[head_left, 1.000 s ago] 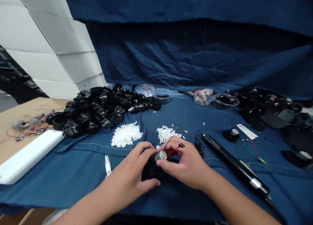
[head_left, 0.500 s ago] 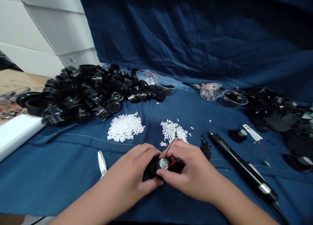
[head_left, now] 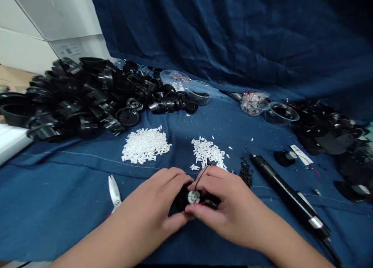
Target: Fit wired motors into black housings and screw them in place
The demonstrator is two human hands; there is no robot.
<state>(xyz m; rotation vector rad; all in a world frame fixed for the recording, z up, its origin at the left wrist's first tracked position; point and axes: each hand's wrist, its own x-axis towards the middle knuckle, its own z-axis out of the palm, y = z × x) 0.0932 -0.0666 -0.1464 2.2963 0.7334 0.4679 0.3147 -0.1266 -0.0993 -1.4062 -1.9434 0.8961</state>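
Note:
My left hand is wrapped round a round black plastic housing, mostly covered by my fingers. With thumb and fingertips, my right hand pinches a small motor with a white end cap, which sits at the housing. A dark wire loops up over the right fingers, and a red wire runs from the cap under the right palm. Just beyond my hands are two heaps of small white plastic pieces, a left heap and a right heap.
Scissors lie left of my left forearm. An electric screwdriver lies on the right, beside small black screws. Black plastic parts are piled at the back left. Clear bowls and black assemblies stand at the back right.
The camera view has shifted a little, so the back left pile sits higher and further left. Both hands keep their hold; the red wire now lies lower against the motor's cap.

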